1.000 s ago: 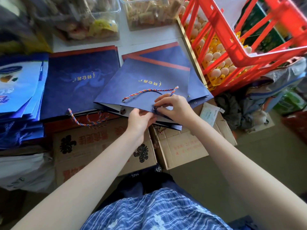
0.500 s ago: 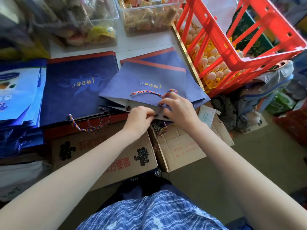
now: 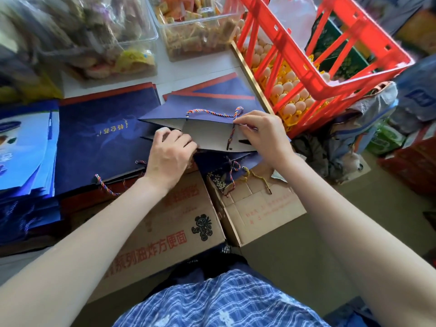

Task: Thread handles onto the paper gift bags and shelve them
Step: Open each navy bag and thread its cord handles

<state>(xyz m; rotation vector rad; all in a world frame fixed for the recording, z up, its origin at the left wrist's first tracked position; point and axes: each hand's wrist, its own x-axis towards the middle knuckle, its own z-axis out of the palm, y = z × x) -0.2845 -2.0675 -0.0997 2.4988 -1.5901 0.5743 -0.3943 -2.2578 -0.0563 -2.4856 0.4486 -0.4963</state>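
A navy paper gift bag [image 3: 212, 135] is lying with its mouth spread open, showing its pale grey inside, on the white surface [image 3: 203, 69] just left of the red plastic crate [image 3: 328, 55]. A multicoloured twisted cord handle [image 3: 210, 112] is arching along the bag's far top edge, and one end of it is hanging down through a hole into the bag's inside. The right hand [image 3: 262, 135] is pinching the cord at that hole, fingers curled on the bag's edge nearest the crate. The left hand [image 3: 169, 154] is gripping the near wall of the bag, fingers curled over its rim on the side away from the crate. More loose cords [image 3: 230, 171] are dangling below the bag over an opened cardboard box [image 3: 266, 208]. Farther from the crate, a stack of flat navy bags [image 3: 103, 138] with gold lettering is lying beside the open bag, and a pile of lighter blue bags [image 3: 23, 147] is sitting beyond that. A printed cardboard carton [image 3: 169, 223] is standing beneath the left forearm. Eggs [image 3: 290, 90] are showing in yellow trays inside the crate. Clear plastic bins of wrapped snacks [image 3: 193, 27] are sitting behind the bags, left of the crate.
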